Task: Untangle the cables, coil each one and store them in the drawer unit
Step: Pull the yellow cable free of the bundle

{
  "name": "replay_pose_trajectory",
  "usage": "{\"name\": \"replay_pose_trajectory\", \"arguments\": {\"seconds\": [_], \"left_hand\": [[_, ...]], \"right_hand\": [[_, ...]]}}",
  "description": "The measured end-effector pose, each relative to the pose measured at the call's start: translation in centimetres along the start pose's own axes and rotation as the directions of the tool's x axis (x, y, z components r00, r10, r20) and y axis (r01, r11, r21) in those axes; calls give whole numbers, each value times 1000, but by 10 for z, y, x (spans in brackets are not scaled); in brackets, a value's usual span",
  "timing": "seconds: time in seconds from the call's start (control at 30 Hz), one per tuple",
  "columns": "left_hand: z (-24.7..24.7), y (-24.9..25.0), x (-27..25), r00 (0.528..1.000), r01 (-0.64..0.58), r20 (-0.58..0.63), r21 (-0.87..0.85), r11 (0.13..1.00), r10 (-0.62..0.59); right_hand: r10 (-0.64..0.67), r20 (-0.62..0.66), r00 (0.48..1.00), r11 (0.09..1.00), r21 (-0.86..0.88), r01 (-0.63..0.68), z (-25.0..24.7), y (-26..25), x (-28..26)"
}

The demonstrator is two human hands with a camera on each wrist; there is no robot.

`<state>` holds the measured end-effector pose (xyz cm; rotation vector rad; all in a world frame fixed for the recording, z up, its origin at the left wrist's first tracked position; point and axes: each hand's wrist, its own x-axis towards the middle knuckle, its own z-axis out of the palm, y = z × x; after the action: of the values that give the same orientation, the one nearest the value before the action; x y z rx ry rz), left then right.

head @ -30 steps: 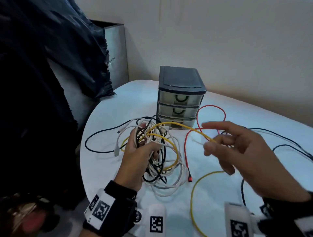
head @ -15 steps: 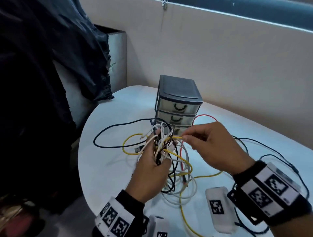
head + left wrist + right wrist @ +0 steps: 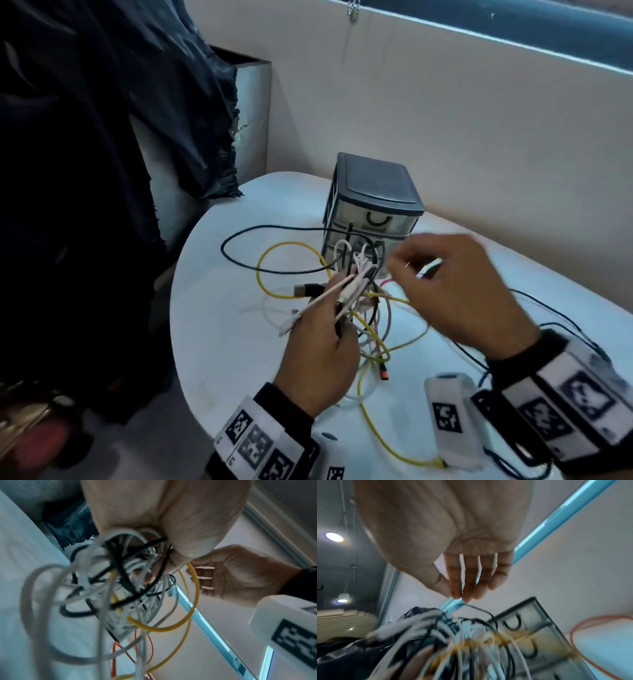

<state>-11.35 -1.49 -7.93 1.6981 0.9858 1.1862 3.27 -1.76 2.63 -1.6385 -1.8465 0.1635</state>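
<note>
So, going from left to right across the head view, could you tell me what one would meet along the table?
Black cable loop → yellow cable loop → left hand gripping the cable tangle → right hand → white tagged block.

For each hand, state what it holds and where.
Left hand grips the tangled cable bundle mid-knot. Right hand pinches a thin black cable at its fingertips.
</note>
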Motion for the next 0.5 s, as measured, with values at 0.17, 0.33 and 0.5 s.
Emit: {"name": "replay_pose_trajectory", "arguments": {"seconds": [0.17, 0.33, 0.5], "left_hand": [[-5, -5, -1, 989, -148, 13, 262, 954, 150], [-4, 8, 1, 933, -350, 82, 435, 829, 351], [-1, 5, 0, 916, -398, 146, 436, 807, 373]], "right_hand": [[-142, -166, 976, 988, -79, 131, -37, -43, 27], [-221, 25, 975, 974, -51, 222, -44, -92, 67], [-140, 633, 761, 824, -352, 444, -34, -102, 68]]}}
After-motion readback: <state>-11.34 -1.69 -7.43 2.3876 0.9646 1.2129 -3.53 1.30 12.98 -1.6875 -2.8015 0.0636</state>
